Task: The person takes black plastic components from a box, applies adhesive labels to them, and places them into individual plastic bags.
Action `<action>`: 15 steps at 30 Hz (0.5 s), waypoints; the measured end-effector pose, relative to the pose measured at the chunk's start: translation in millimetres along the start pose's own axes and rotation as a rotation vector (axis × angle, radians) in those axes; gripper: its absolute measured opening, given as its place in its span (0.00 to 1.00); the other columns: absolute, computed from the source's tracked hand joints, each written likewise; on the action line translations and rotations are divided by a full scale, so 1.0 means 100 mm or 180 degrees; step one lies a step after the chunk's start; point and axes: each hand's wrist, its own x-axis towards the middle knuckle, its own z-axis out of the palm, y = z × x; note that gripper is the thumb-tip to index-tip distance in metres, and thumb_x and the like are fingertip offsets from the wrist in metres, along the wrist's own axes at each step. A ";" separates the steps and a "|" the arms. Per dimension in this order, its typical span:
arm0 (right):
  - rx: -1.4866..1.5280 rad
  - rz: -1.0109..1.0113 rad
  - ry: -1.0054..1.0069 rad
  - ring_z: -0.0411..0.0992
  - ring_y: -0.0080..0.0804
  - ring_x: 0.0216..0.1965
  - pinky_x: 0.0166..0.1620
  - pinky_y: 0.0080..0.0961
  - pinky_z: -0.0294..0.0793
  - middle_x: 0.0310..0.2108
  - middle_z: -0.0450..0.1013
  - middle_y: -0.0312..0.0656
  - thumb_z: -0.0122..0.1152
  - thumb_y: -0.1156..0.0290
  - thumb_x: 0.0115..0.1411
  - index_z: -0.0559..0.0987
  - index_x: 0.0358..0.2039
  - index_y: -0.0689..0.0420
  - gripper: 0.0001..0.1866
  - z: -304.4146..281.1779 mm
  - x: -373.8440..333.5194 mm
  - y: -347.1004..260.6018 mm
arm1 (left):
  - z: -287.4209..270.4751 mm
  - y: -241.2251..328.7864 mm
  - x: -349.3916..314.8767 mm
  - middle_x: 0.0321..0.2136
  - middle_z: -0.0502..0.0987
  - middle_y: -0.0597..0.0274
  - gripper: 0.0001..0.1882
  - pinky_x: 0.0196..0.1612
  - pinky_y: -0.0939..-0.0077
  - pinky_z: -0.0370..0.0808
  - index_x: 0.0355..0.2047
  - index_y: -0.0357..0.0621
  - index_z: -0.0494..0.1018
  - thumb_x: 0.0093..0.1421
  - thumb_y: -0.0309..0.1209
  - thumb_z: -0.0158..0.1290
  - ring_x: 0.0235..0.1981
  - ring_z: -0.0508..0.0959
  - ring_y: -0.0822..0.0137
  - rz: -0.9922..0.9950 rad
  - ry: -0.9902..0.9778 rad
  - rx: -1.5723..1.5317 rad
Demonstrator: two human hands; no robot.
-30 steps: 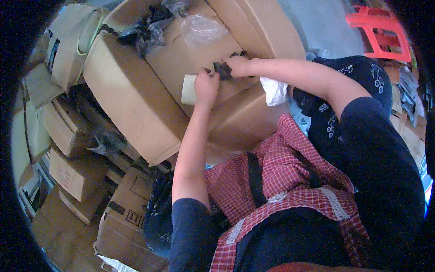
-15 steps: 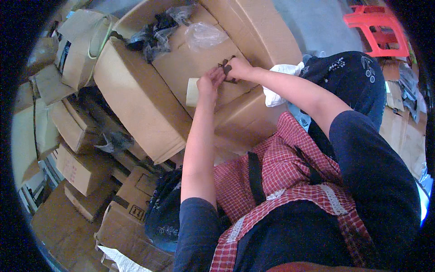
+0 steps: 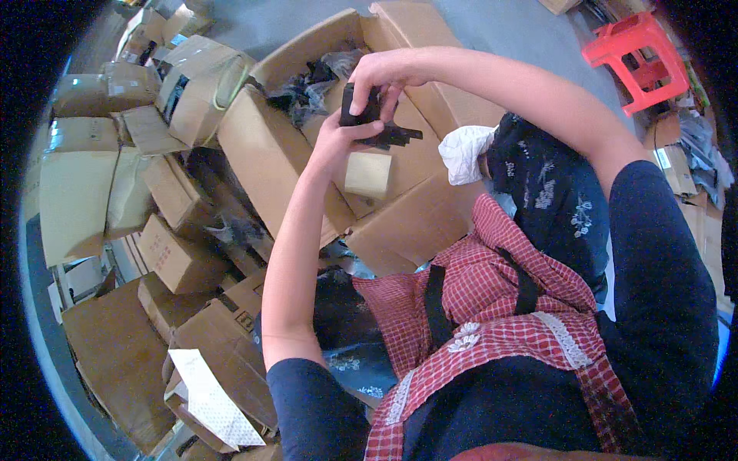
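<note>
Over the open cardboard box (image 3: 265,165), both hands are closed around a small black block-like stack (image 3: 370,111); its exact kind I cannot make out. From below and the left, my left hand (image 3: 344,137) grips it, thumb along its lower edge. My right hand (image 3: 384,71) curls over its top and far side. Several dark flat strips (image 3: 401,137) show just right of the stack, low in the box. A pale yellowish rectangular block (image 3: 367,175) lies on the box bottom near my left wrist.
Crumpled black and clear plastic (image 3: 307,92) fills the box's far left corner. More cartons (image 3: 108,184) pile up on the left. A white cloth (image 3: 465,154) rests by my knee on the right. Farther off stands a red plastic stool (image 3: 642,61).
My hands have come up and away from the box's bottom, with the black stack now between them. The pale block is more fully exposed. The whole view has shifted.
</note>
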 end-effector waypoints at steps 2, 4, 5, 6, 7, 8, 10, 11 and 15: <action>0.0201 -0.0261 -0.0061 0.78 0.32 0.28 0.35 0.22 0.82 0.33 0.77 0.47 0.66 0.71 0.47 0.80 0.35 0.65 0.15 -0.04 -0.21 -0.15 | 0.09 0.22 -0.22 0.41 0.77 0.60 0.24 0.48 0.66 0.76 0.48 0.37 0.70 0.51 0.28 0.60 0.42 0.78 0.61 -0.0007 0.0018 -0.0458; 0.0291 -0.0764 -0.0052 0.77 0.29 0.28 0.36 0.20 0.81 0.33 0.77 0.46 0.65 0.70 0.50 0.80 0.39 0.67 0.17 0.02 -0.42 -0.27 | 0.24 0.38 -0.50 0.41 0.78 0.58 0.23 0.50 0.64 0.74 0.48 0.37 0.70 0.52 0.30 0.58 0.42 0.78 0.60 0.0140 0.0141 -0.0848; 0.0329 -0.0926 0.0001 0.77 0.29 0.28 0.36 0.21 0.81 0.33 0.77 0.45 0.64 0.70 0.50 0.79 0.41 0.67 0.18 0.05 -0.51 -0.31 | 0.30 0.43 -0.58 0.41 0.78 0.57 0.23 0.50 0.64 0.74 0.48 0.38 0.70 0.52 0.31 0.57 0.42 0.78 0.59 0.0167 0.0206 -0.1006; 0.0374 -0.1093 0.0043 0.77 0.29 0.29 0.36 0.21 0.81 0.33 0.77 0.45 0.64 0.70 0.51 0.79 0.42 0.68 0.19 0.10 -0.60 -0.34 | 0.33 0.45 -0.66 0.41 0.78 0.57 0.23 0.50 0.64 0.74 0.48 0.38 0.71 0.52 0.32 0.57 0.42 0.78 0.58 0.0191 0.0278 -0.1159; 0.0325 -0.1180 0.0148 0.78 0.30 0.31 0.38 0.23 0.81 0.34 0.77 0.46 0.63 0.70 0.53 0.78 0.45 0.69 0.20 0.17 -0.75 -0.39 | 0.30 0.43 -0.75 0.42 0.78 0.55 0.23 0.48 0.65 0.73 0.48 0.38 0.71 0.52 0.33 0.56 0.43 0.78 0.58 0.0048 0.0247 -0.1171; 0.0350 -0.1331 0.0230 0.78 0.30 0.33 0.39 0.23 0.82 0.35 0.77 0.47 0.62 0.71 0.53 0.78 0.45 0.69 0.20 0.22 -0.84 -0.42 | 0.31 0.42 -0.84 0.42 0.78 0.55 0.23 0.47 0.65 0.74 0.48 0.38 0.71 0.52 0.33 0.56 0.43 0.78 0.58 0.0071 0.0391 -0.1330; 0.0392 -0.1600 0.0452 0.79 0.30 0.35 0.41 0.25 0.82 0.37 0.78 0.48 0.61 0.71 0.54 0.78 0.45 0.69 0.19 0.21 -1.01 -0.44 | 0.36 0.41 -0.94 0.42 0.78 0.54 0.23 0.46 0.67 0.74 0.48 0.38 0.71 0.51 0.32 0.56 0.43 0.78 0.58 0.0117 0.0608 -0.1670; 0.0319 -0.1664 0.0493 0.78 0.30 0.41 0.46 0.25 0.79 0.41 0.77 0.46 0.59 0.71 0.56 0.78 0.45 0.67 0.18 0.18 -1.05 -0.44 | 0.25 0.33 -0.95 0.43 0.77 0.53 0.25 0.42 0.69 0.77 0.50 0.36 0.70 0.53 0.35 0.54 0.42 0.78 0.57 0.0291 0.0420 -0.1704; -0.0613 -0.3049 0.1163 0.74 0.32 0.50 0.57 0.29 0.71 0.44 0.77 0.40 0.53 0.79 0.61 0.79 0.45 0.62 0.12 0.37 -1.23 -0.38 | 0.10 0.33 -1.03 0.53 0.72 0.47 0.31 0.45 0.64 0.74 0.56 0.37 0.67 0.56 0.43 0.50 0.49 0.76 0.50 0.0167 0.0025 -0.1721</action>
